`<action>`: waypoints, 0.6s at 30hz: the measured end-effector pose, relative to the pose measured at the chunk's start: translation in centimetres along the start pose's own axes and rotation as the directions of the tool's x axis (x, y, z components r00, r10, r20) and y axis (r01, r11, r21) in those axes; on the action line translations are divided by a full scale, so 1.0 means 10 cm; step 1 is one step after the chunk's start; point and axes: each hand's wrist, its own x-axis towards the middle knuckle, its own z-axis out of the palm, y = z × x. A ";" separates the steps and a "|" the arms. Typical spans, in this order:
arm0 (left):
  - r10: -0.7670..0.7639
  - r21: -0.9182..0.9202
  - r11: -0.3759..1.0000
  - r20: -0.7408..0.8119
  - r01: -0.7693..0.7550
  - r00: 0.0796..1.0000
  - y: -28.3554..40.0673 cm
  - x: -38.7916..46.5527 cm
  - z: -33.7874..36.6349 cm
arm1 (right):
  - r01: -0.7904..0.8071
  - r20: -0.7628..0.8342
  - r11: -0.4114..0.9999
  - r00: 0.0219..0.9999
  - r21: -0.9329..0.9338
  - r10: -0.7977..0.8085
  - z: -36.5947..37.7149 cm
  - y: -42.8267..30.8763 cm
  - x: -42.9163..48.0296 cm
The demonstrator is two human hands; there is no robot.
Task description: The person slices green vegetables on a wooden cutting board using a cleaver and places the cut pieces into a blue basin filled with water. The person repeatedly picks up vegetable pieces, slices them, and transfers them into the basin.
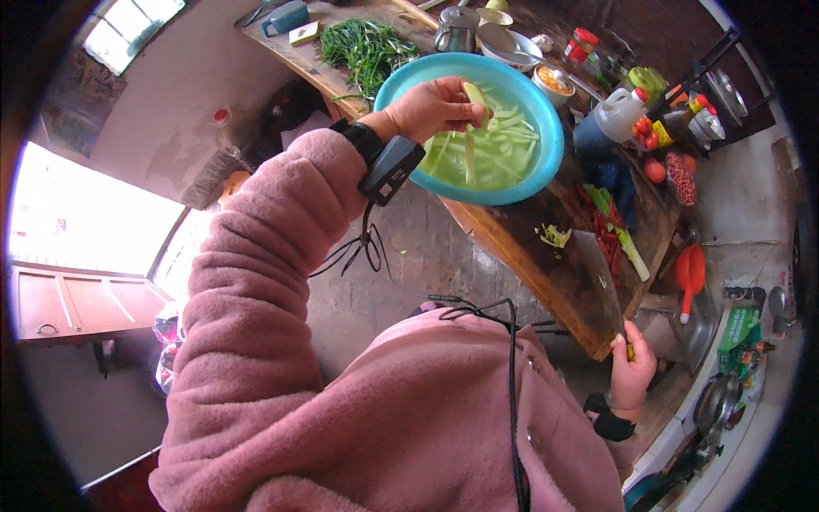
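Over the blue plastic basin (551, 147), my left hand (441, 109) pinches a pale green vegetable piece (475, 96) between thumb and fingers. Water and many pale green vegetable strips (505, 144) fill the basin. At the lower right, by the corner of the wooden board (531, 262), my right hand (632, 368) is closed around the handle of a cleaver (595, 262). The wide blade lies over the board, beside small vegetable scraps (554, 235). Dried red chillies (608, 246) and a green leek stalk (630, 253) lie to its right.
Green leafy stalks (368, 54) lie behind the basin. A metal kettle (457, 29), a white bowl (512, 48), a bowl of orange food (553, 83), a red-lidded jar (581, 45) and a plastic jug (614, 118) crowd the counter. An orange-red ladle (690, 272) is at right.
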 end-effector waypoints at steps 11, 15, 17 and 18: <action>0.032 -0.103 0.994 0.026 -0.029 0.999 -0.01 -0.06 -0.04 | -0.070 0.002 0.996 0.998 0.063 0.070 0.06 -0.04 0.01; 0.047 -0.064 0.997 0.012 -0.046 0.999 0.03 -0.13 -0.04 | -0.114 0.018 0.986 0.993 0.120 0.113 0.06 -0.06 0.00; 0.073 0.056 0.996 0.000 -0.073 0.997 0.07 -0.15 -0.06 | -0.105 0.012 0.991 0.994 0.083 0.105 0.06 -0.03 0.00; 0.093 0.124 0.988 -0.012 -0.090 0.996 0.08 -0.16 -0.06 | -0.104 -0.006 0.990 0.994 0.098 0.105 0.07 -0.02 0.00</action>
